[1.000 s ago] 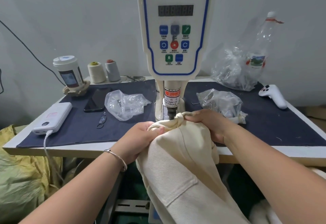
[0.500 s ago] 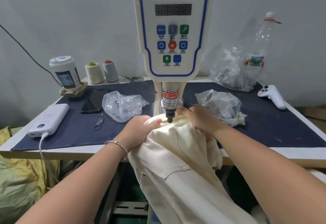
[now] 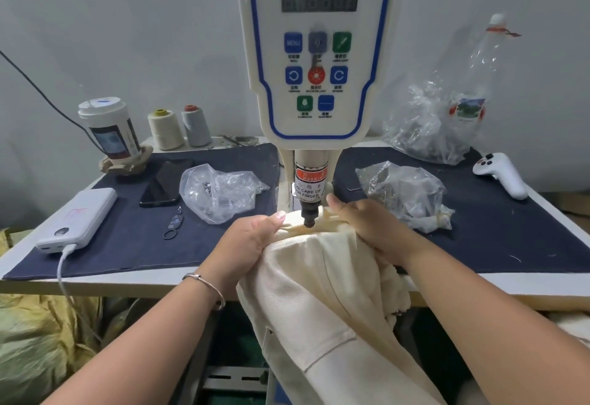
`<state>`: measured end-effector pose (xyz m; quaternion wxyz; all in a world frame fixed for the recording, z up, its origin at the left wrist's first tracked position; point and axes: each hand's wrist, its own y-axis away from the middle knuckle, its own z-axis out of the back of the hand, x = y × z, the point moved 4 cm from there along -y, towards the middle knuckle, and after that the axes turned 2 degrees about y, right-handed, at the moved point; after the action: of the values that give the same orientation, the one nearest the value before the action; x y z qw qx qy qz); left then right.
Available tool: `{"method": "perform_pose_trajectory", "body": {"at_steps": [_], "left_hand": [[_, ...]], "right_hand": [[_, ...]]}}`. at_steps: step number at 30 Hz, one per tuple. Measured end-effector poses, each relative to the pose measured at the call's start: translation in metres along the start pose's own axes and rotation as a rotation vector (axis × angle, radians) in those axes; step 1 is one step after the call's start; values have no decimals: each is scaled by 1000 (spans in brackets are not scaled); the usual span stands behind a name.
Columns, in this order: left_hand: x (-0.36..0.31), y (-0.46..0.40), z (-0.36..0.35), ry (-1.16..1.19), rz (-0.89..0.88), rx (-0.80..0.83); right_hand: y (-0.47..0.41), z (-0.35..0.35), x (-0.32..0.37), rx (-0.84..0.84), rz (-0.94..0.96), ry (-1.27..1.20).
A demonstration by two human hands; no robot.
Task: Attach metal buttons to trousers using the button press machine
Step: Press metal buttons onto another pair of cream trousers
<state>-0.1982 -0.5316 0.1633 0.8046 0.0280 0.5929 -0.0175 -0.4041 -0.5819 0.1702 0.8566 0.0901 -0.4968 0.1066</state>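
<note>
Cream trousers (image 3: 319, 302) hang off the table (image 3: 479, 286) front edge, top part bunched under the press head (image 3: 309, 213) of the button machine (image 3: 319, 53). Left hand (image 3: 252, 238) grips fabric left of the head, fingers curled, thumb on top. Right hand (image 3: 367, 222) grips fabric on the right, fingers curled into folds. Behind: plastic bags (image 3: 220, 191), power bank (image 3: 79, 216), phone (image 3: 164, 181).

Both hands (image 3: 252, 238) (image 3: 372, 226) grip cream trousers (image 3: 319, 293) under the press head (image 3: 309, 213).
</note>
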Motion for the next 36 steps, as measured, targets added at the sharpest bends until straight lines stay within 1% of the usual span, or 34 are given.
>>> {"method": "perform_pose_trajectory", "body": {"at_steps": [2, 4, 5, 6, 7, 11, 13, 14, 16, 17, 18, 20, 23, 25, 27, 30, 33, 36], "left_hand": [[-2, -2, 0, 97, 63, 60], [-1, -4, 1, 241, 150, 121], [0, -5, 2, 281, 189, 150], [1, -5, 2, 279, 215, 161], [3, -6, 2, 257, 236, 153], [10, -10, 6, 142, 264, 58], [15, -8, 10, 164, 291, 125], [17, -4, 11, 197, 314, 191], [19, 0, 12, 252, 342, 326], [19, 0, 11, 264, 328, 361], [19, -1, 11, 253, 306, 363], [15, -4, 10, 174, 246, 292], [16, -9, 11, -91, 156, 141], [17, -11, 11, -207, 126, 64], [16, -15, 11, -263, 99, 12], [13, -17, 8, -342, 5, 1], [18, -15, 6, -346, -74, -13], [22, -13, 5, -376, -136, -24]], "right_hand": [[3, 1, 0, 240, -109, -241], [4, 7, 0, 426, -178, -399], [4, 10, 0, 481, -195, -433], [3, 11, -1, 498, -211, -454], [0, 12, -3, 481, -232, -470], [-9, -2, -8, 325, -305, -522], [-9, -11, -8, 258, -260, -515], [-9, -13, -6, 223, -195, -434], [-5, -12, 2, 144, -45, -180], [-4, -11, 4, 100, 8, -88], [-4, -11, 6, 51, 45, -38], [-4, -10, 8, -50, 113, -16], [-3, -11, 11, -206, 199, 60], [-4, -9, 12, -275, 237, 102], [-7, -7, 12, -299, 244, 113], [-11, -9, 4, -306, 188, 104], [-11, -14, -5, -289, 141, 63], [-6, -16, -12, -278, 164, -47]]}}
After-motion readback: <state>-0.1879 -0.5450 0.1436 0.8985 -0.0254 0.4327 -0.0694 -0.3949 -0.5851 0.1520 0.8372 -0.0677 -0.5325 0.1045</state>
